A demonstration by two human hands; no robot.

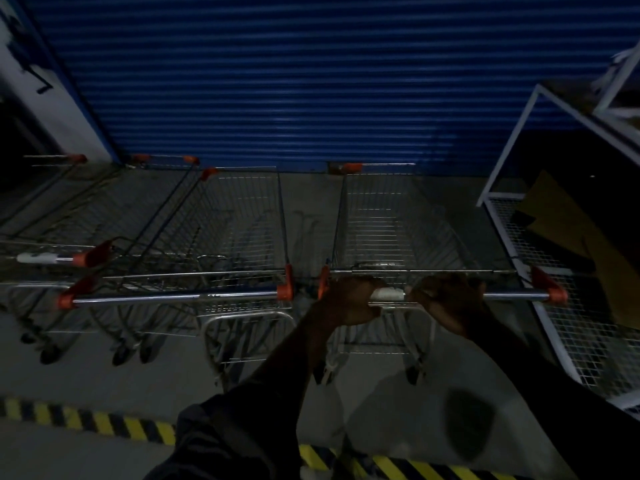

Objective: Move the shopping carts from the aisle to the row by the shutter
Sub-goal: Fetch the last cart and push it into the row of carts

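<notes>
Left hand (349, 301), right hand (446, 299) seemingly grip handle (512, 296) (dim).

Blue ribbed shutter (277, 81); orange-capped carts (408, 220); yellow-black stripe (104, 422).

A shop's cart bay, dimly lit, more back-of-store than sales floor. Wire shopping carts (242, 220) with chrome push bars and orange end caps (284, 291) stand side by side in a row, noses toward a closed blue roller shutter (311, 81) that fills the far wall. The floor (86, 386) is bare grey concrete, crossed near the camera by a yellow-and-black hazard stripe (104, 422). At the right stands a white wire-mesh stock cage (575, 334) holding flattened cardboard (554, 209)
</notes>
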